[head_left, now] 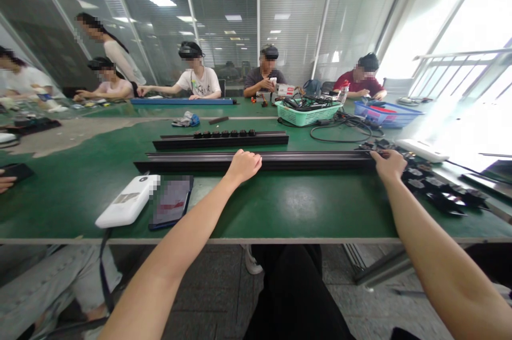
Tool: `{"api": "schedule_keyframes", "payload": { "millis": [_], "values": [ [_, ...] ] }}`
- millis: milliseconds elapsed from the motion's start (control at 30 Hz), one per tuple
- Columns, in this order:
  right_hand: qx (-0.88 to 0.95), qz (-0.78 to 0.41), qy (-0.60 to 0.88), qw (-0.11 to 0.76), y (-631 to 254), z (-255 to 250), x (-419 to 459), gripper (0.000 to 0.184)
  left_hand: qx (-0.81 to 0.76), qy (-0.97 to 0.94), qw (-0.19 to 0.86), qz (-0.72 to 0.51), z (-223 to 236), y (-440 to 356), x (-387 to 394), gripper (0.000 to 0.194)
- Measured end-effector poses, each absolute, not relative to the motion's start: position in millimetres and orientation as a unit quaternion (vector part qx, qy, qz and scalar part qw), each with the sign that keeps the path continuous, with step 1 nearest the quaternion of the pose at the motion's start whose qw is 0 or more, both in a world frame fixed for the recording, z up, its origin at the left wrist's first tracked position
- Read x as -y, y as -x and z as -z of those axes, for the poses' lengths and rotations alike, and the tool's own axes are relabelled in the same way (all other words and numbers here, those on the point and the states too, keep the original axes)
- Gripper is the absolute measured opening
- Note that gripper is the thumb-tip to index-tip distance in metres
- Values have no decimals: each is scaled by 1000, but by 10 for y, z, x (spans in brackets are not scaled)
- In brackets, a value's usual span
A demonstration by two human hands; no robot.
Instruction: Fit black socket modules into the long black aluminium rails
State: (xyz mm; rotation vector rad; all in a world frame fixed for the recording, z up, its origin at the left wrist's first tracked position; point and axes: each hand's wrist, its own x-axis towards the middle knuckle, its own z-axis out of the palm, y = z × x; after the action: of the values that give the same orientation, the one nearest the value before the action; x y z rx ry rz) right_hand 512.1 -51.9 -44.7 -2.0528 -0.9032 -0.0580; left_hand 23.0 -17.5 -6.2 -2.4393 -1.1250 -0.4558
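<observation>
A long black channel rail (312, 161) lies crosswise on the green table in front of me. My left hand (243, 165) is closed over the rail near its middle, fingers curled down on its far side. At the right end of the rail is my right hand (390, 163), its thumb and fingers drawn together. Something small and dark shows at those fingertips, but I cannot make out what it is. Close beside the right hand lies a pile of black parts (420, 180). A second, shorter black rail (224, 140) behind carries a row of several small black blocks (224, 134).
A white power bank (128, 201) and a phone (171, 202) lie left of my left arm. Farther back stand a green basket (308, 115) of cables and a blue basket (386, 116). Another white device (423, 150) is at right. Several people sit across the table.
</observation>
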Motion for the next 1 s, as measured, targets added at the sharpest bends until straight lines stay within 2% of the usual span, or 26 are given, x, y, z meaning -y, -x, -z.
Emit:
{"api": "schedule_keyframes", "payload": {
  "millis": [533,867,1000],
  "values": [
    [279,33,883,375,-5056,320,573,48,403,872,223,164,53,-240,166,37],
    [305,1,895,326,-5200,95,621,56,395,875,215,180,67,-223,143,37],
    [307,6,890,337,-5301,-5,584,62,393,875,211,188,74,-222,133,36]
  ]
}}
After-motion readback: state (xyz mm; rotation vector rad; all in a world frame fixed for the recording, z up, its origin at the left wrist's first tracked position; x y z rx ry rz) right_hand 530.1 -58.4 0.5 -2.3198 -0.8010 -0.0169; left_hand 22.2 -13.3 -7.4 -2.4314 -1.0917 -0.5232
